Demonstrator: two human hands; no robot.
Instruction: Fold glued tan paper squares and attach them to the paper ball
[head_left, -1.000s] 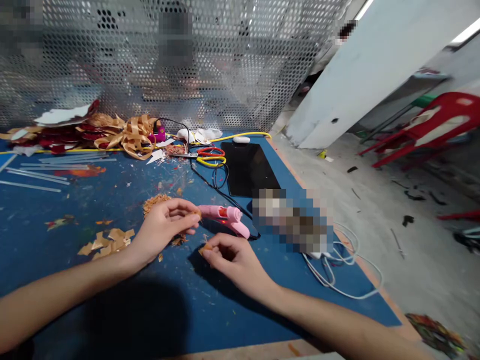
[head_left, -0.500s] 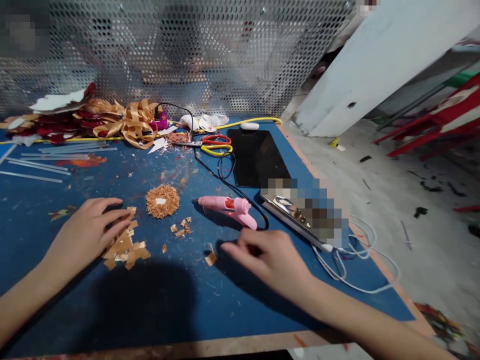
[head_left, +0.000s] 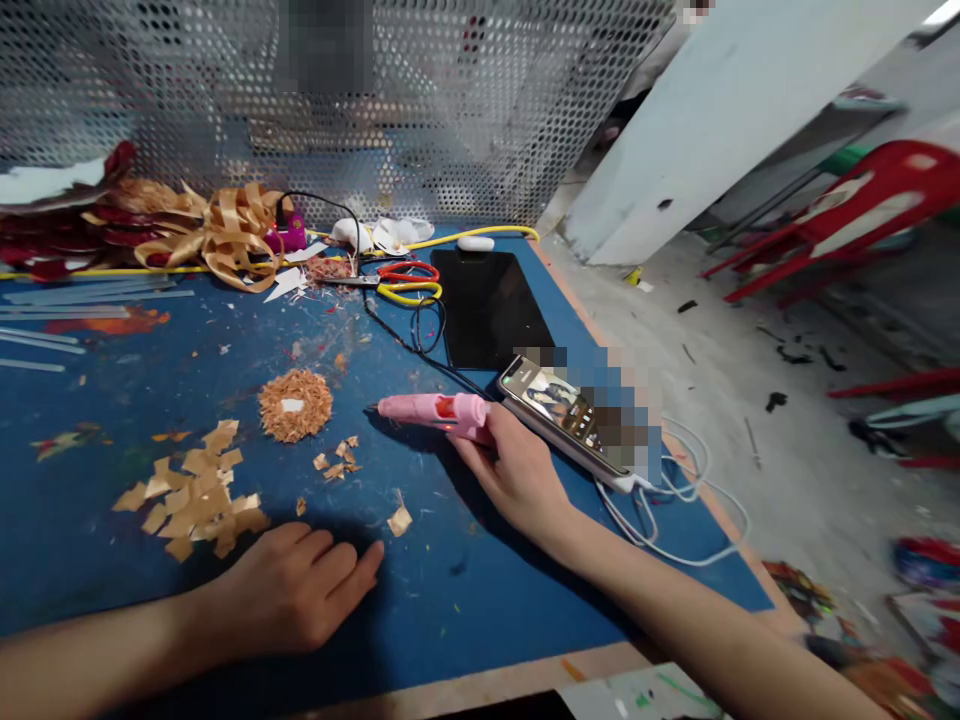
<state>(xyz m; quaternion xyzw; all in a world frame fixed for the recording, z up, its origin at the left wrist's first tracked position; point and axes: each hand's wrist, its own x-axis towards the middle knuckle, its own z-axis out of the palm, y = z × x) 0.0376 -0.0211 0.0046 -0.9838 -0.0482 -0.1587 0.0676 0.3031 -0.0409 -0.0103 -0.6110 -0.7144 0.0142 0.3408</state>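
A pink hot glue gun (head_left: 431, 409) lies on its side on the blue tabletop, nozzle pointing left. My right hand (head_left: 523, 470) is closed around its handle, mostly covering it. Near the front edge, my left hand (head_left: 304, 585) is curled with the knuckles up, its index finger reaching toward a single small gold ribbon square (head_left: 400, 520). What its fingers hold, if anything, is hidden. Behind that hand spreads a pile of cut gold ribbon squares (head_left: 199, 500). A round, ruffled gold piece with a white centre (head_left: 294, 405) sits beyond, beside a few smaller scraps (head_left: 337, 461).
A lit phone (head_left: 559, 400) on a thick base with white cables (head_left: 701, 480) stands right of my right hand. Behind are a black tablet (head_left: 487, 305), scissors (head_left: 411, 281), ribbon loops (head_left: 240, 235) and glue sticks (head_left: 45, 340). A perforated metal screen (head_left: 420, 120) borders the back.
My right hand has moved onto the glue gun's handle and closed around it. My left hand has left the ribbon pile, come nearer and rightward, and curled. The view has shifted slightly right.
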